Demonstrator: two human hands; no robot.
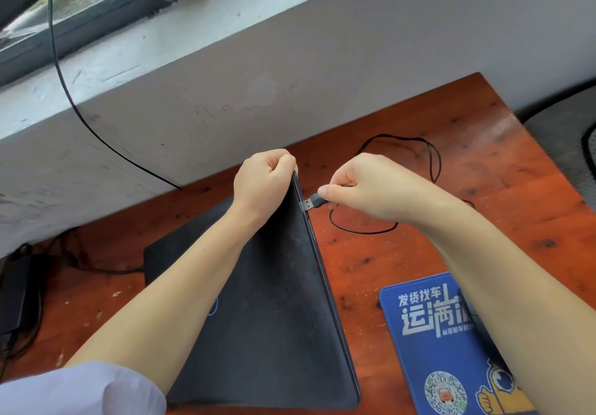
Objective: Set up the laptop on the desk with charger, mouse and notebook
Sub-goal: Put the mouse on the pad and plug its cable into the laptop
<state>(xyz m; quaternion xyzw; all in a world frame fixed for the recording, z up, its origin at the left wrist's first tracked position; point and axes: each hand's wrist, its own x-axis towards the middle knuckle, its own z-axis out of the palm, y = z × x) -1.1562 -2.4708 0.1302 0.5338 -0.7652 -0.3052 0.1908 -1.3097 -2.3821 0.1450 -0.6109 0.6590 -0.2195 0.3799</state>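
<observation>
- Closed dark matte laptop (pixel 267 302) lies on the reddish-brown wooden worktop (pixel 483 163), centre-near; its right edge is tipped up, left side down on the wood.
- Left hand (pixel 261 182) grips the laptop's raised far-right corner, fingers curled over the edge.
- Right hand (pixel 364 185) pinches a black USB plug (pixel 314 203) between thumb and fingers; the metal tip points left and sits right at the laptop's right edge, just below the left hand. Cannot tell if it has entered a port.
- Thin black mouse cable (pixel 429 156) runs from the plug under the right hand, loops on the worktop to the right and far side of the hands.
- Blue rectangular mouse pad with white Chinese lettering, a QR code and a yellow cartoon figure (pixel 429 350) lies flat near-right, just beside the laptop, not touching it.
- Right forearm crosses over the pad's right part; a dark object (pixel 477 321) shows on the pad just beside the arm, mostly hidden, cannot tell what it is.
- Black charger brick (pixel 16 295) sits at the far-left edge of the worktop, with a black cord (pixel 106 269) leading from it toward the laptop's left side.
- Another thin black cable (pixel 64 86) hangs from above on the left, down across the grey scuffed concrete window ledge (pixel 225 98) to the worktop's far edge.
- Light lilac sleeve (pixel 80 389) at the near-left corner.
- No containers in view.
</observation>
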